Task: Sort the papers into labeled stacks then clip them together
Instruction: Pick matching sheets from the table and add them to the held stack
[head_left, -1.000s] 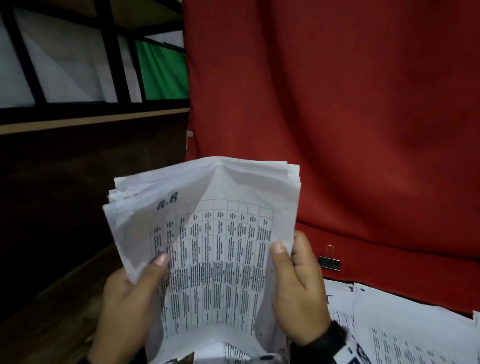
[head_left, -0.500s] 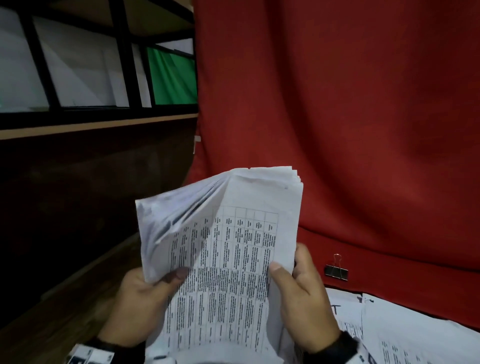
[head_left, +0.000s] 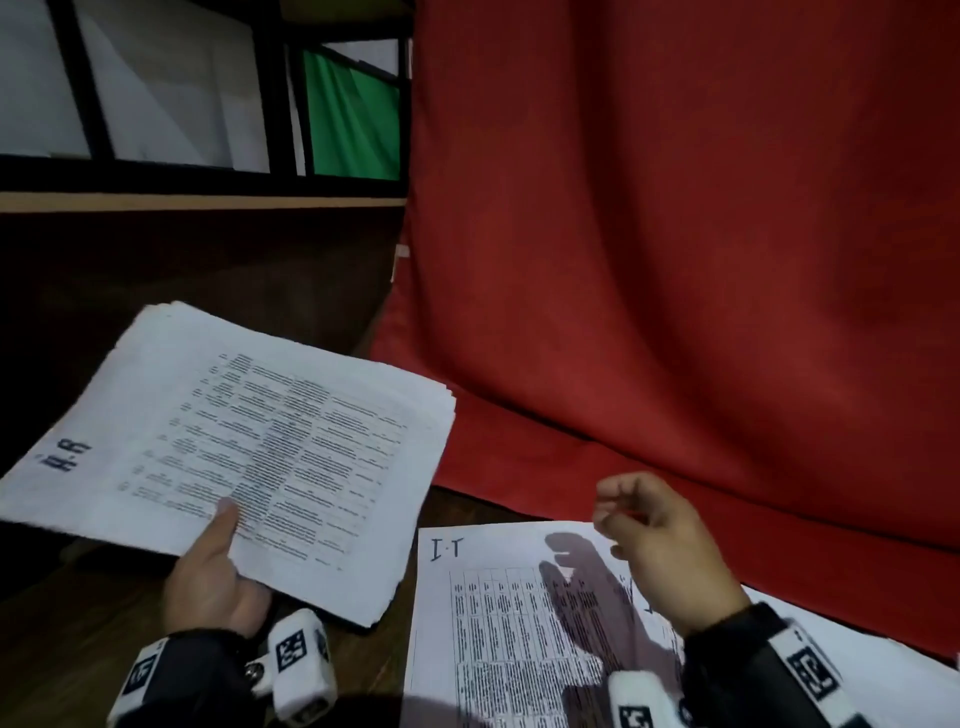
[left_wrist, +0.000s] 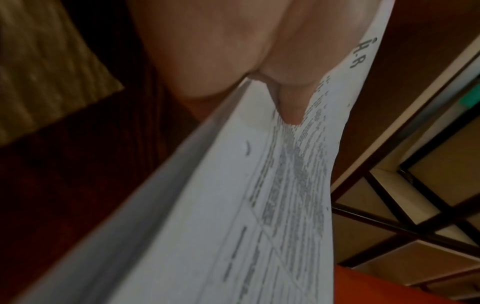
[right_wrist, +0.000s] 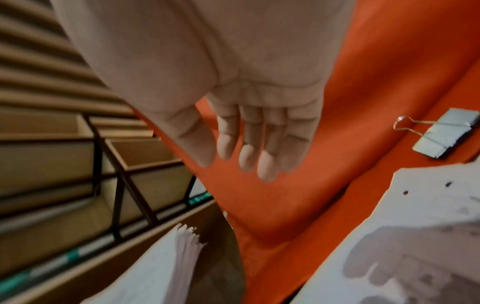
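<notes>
My left hand (head_left: 215, 577) grips a thick stack of printed papers (head_left: 249, 441) marked "H.R" near its left corner, thumb on top, held almost flat over the left of the table. The left wrist view shows the thumb (left_wrist: 291, 98) pressed on that stack (left_wrist: 233, 205). My right hand (head_left: 660, 540) hovers empty with loosely curled fingers above a printed sheet (head_left: 498, 623) marked "I.T" lying on the table. In the right wrist view the fingers (right_wrist: 259, 148) hang relaxed over red cloth, and a binder clip (right_wrist: 441, 133) lies beyond them.
A red cloth (head_left: 675, 260) drapes down the back and onto the table's far right. A dark wooden wall with a ledge and black-framed panes (head_left: 156, 104) stands at the left. More white sheets (head_left: 893, 675) lie at the right under my right wrist.
The right hand let go of the stack and moved right over the "I.T" sheet. The left hand lowered the stack from upright to nearly flat, swinging it to the left.
</notes>
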